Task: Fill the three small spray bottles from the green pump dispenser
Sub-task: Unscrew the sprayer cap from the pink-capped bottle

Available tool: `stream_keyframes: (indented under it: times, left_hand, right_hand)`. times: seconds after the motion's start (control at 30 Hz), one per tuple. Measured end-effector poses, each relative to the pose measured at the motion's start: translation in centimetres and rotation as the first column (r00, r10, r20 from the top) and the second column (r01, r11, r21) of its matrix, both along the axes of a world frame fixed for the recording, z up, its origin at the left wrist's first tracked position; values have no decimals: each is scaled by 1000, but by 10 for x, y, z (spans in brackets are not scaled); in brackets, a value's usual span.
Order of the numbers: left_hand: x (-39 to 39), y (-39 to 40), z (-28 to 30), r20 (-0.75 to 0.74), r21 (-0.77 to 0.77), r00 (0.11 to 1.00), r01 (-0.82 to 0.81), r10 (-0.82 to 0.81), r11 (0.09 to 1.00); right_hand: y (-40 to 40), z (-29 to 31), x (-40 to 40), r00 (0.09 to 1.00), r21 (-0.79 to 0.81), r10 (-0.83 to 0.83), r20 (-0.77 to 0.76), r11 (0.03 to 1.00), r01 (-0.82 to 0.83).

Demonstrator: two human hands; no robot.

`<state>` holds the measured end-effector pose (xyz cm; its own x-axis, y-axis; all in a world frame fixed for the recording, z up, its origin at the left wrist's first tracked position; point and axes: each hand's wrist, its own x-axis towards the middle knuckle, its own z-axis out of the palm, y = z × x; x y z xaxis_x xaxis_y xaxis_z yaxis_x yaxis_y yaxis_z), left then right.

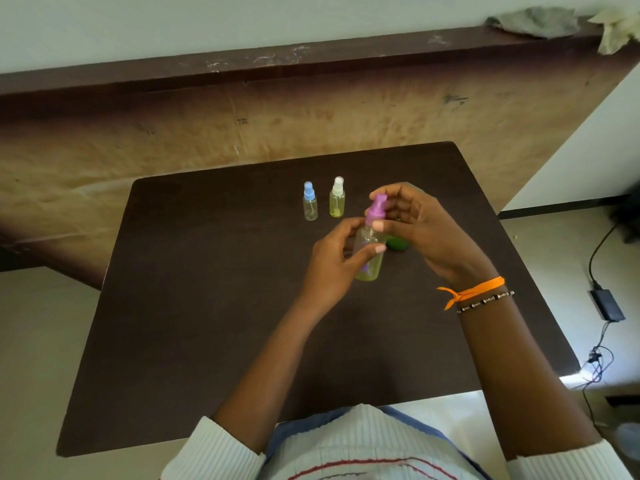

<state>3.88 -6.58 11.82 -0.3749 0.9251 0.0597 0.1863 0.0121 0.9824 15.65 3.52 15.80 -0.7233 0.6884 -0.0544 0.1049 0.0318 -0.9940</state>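
Note:
My left hand (337,259) grips the clear body of a small spray bottle (370,268) holding yellow-green liquid, above the dark table (207,306). My right hand (419,225) pinches its purple spray top (375,208). Behind them stand two more small bottles: one with a blue top (310,201), which looks nearly empty, and one with a white top (337,198), tinted yellow with liquid. The green pump dispenser (396,242) is mostly hidden behind my right hand; only a green patch of it shows.
A brown wall panel with a dark ledge (311,60) rises behind the table. On the floor at the right lie a black power adapter (607,304) and cables. Crumpled cloths (533,22) sit on the ledge at the top right.

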Motion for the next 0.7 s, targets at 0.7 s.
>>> stream_keyframes:
  times: [0.7]
  left_hand:
    - [19,20,-41,42,-115,999,36,-31,993]
  right_hand:
    - [70,-47,56,931,-190,-357,-78,922,338]
